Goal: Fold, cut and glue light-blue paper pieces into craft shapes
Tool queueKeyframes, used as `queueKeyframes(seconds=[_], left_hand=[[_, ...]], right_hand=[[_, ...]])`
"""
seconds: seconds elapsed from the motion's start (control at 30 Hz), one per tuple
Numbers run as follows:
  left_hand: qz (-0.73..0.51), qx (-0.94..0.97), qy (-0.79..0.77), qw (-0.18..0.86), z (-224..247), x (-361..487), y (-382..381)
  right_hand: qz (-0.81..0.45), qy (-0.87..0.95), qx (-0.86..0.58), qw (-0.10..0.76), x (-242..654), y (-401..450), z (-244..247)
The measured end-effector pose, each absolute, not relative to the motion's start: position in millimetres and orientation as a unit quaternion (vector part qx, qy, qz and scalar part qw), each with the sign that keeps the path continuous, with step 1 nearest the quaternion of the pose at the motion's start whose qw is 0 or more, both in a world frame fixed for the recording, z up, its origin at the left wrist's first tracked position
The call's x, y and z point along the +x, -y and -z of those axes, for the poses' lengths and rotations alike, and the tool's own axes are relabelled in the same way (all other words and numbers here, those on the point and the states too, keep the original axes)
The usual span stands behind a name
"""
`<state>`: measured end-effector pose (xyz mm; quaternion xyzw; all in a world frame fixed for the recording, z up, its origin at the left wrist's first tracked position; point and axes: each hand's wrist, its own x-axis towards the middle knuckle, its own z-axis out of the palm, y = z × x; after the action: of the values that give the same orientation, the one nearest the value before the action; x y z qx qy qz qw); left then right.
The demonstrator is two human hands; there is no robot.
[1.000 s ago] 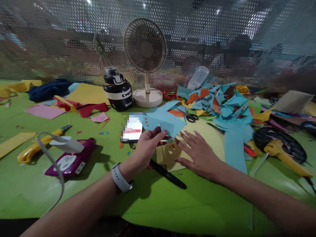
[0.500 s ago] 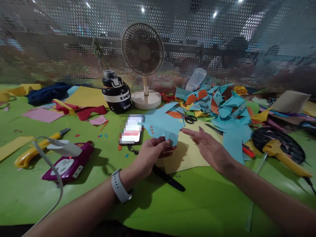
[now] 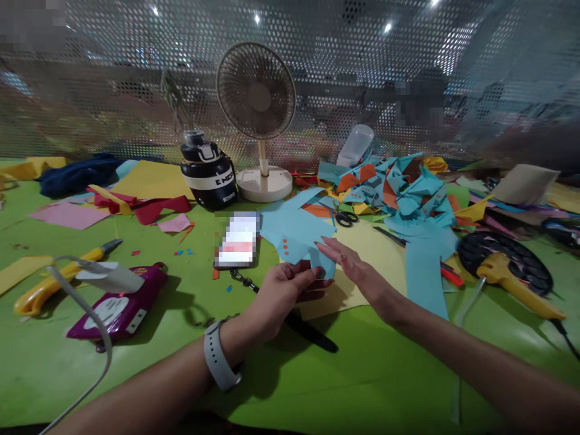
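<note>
While your arms reach over a smooth, glossy green table, a perforated screen with many small round holes rises behind it, and a few bright lights show in it. Before this screen stand a round fan on a disc-shaped base and a rounded black bottle with a white band.

Your left hand is closed in a pinch on the light-blue paper, which has a row of small orange dots and lies in front of the fan, just beside the phone. Your right hand is open, its fingers extended and close together, at the right edge of this paper; I cannot tell if they touch it.

Under your right hand is the flat, pale-yellow paper, matte and with a curved edge. Beyond it lie black-handled scissors and a heap of blue scraps, creased and pointed. On the right, a yellow glue gun rests partly over a round black tray; on the left is a shiny purple device.
</note>
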<state>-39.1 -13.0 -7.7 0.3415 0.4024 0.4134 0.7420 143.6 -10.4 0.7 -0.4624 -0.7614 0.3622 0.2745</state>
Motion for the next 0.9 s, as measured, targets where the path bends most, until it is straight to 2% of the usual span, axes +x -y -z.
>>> queueKeyframes(seconds=[0.43, 0.67, 0.77, 0.9], left_hand=[[-0.428, 0.386, -0.358, 0.735, 11, -37, 15], [-0.434, 0.402, -0.357, 0.723, 13, -35, 14], [-0.432, 0.411, -0.356, 0.719, 11, -35, 15], [-0.422, 0.433, -0.350, 0.716, 9, -37, 15]], right_hand=[[-0.196, 0.839, -0.449, 0.239, 137, 15, 6], [-0.062, 0.873, -0.440, 0.202, 134, 17, 7], [-0.071, 0.866, -0.437, 0.233, 135, 17, 5], [-0.181, 0.825, -0.426, 0.324, 135, 15, -3]])
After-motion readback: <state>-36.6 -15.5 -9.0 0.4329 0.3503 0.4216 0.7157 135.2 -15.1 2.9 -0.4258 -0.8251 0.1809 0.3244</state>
